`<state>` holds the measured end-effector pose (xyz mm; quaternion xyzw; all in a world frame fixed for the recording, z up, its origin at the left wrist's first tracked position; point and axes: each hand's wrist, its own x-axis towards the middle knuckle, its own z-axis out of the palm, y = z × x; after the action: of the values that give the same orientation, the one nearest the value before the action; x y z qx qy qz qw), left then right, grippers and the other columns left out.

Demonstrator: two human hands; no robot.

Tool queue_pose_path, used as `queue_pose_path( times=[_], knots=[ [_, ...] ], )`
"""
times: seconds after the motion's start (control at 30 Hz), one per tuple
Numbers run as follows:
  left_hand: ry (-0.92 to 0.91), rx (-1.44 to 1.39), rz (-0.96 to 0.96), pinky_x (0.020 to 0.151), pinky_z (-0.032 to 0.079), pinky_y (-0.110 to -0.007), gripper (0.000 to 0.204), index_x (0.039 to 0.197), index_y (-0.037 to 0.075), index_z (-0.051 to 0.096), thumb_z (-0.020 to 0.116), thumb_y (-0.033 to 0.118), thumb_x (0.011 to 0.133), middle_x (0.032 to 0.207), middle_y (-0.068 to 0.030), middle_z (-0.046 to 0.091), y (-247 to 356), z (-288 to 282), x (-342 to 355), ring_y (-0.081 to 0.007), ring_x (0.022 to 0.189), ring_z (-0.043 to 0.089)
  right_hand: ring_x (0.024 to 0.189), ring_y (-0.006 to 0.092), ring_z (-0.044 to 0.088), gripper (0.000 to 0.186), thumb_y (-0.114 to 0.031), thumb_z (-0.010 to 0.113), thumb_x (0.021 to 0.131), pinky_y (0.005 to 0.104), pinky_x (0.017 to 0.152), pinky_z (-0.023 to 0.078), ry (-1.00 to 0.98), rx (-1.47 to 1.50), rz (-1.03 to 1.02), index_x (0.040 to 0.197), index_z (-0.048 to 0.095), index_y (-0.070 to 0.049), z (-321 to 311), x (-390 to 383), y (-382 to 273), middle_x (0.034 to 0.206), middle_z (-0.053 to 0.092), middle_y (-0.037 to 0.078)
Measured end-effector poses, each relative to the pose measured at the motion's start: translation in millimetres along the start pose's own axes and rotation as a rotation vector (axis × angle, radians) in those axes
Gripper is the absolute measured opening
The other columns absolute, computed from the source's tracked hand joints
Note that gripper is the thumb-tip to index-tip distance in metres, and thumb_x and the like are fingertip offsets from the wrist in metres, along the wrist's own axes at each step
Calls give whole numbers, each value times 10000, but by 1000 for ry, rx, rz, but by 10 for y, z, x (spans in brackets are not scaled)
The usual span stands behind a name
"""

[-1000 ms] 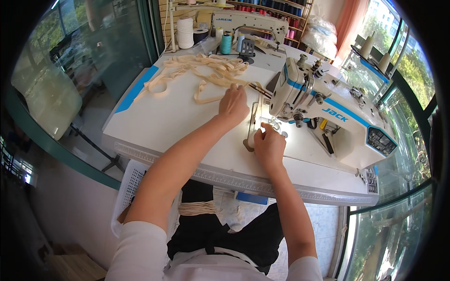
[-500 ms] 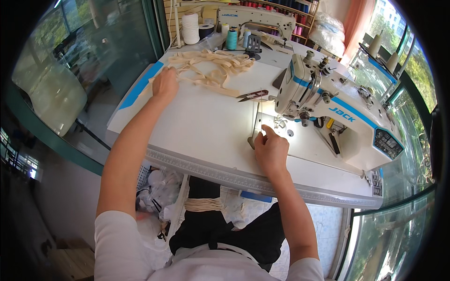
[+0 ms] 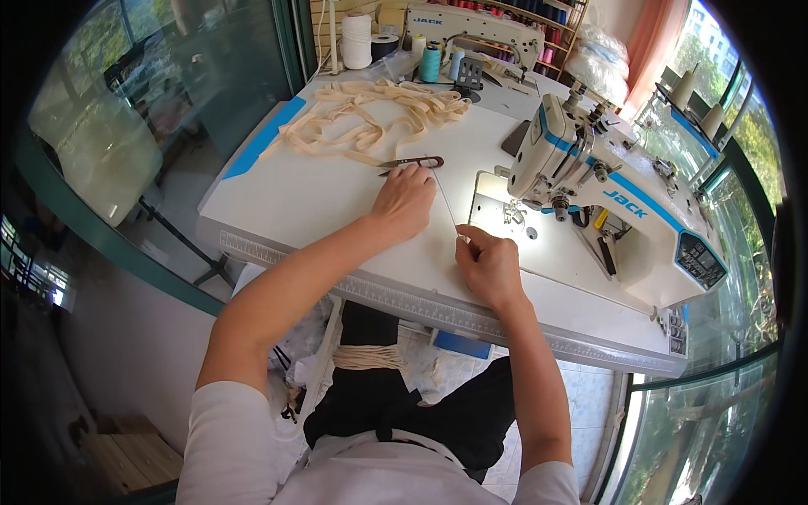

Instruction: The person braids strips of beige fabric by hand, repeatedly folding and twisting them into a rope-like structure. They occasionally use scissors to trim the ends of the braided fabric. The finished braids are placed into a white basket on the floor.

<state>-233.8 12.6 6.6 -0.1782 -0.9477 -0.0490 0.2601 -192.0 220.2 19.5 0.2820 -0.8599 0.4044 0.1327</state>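
Observation:
Dark-handled thread snips [image 3: 427, 161] lie across the fingertips of my left hand [image 3: 404, 202], which is closed on them at mid-table. My right hand [image 3: 490, 268] pinches thumb against fingertips by the table's front, left of the lit needle plate [image 3: 486, 206]. A thin pale strand [image 3: 446, 200] runs straight from the right fingertips toward the left hand; its far end is hidden there. Behind the left hand a loose heap of beige fabric tape [image 3: 370, 118] spreads over the white tabletop [image 3: 337, 194]. The white-and-blue sewing machine [image 3: 623, 198] stands right of both hands.
A dark flat object [image 3: 515, 139] lies beside the machine head. Small tools [image 3: 604, 252] rest under its arm. Thread cones [image 3: 356, 44] and a second sewing machine [image 3: 475, 32] stand at the back. A ruler strip [image 3: 379, 290] follows the front edge.
My left hand has moved right and nearer, from the tape's left end to the snips. The snips have shifted left. My right hand stays near the needle plate, and the whole view has shifted slightly.

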Motion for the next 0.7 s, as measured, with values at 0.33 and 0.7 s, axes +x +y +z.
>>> queue_pose_path(
  times=[0.33, 0.7],
  knots=[
    [117, -204, -85, 912, 442, -424, 144, 927, -35, 619, 620, 96, 866, 1056, -152, 627, 28, -433, -722, -340, 1009, 572, 450, 102, 534, 287, -108, 628, 848, 275, 460, 440, 63, 243, 427, 1068, 688, 67, -141, 97, -70, 593, 636, 96],
    [15, -29, -592, 758, 518, -413, 267, 797, -50, 571, 702, 181, 821, 895, -218, 634, -145, -637, -804, -335, 852, 633, 570, 51, 507, 233, -67, 608, 903, 219, 538, 428, -185, 551, 310, 1096, 659, 52, -122, -668, -610, 620, 567, 5]
  ],
)
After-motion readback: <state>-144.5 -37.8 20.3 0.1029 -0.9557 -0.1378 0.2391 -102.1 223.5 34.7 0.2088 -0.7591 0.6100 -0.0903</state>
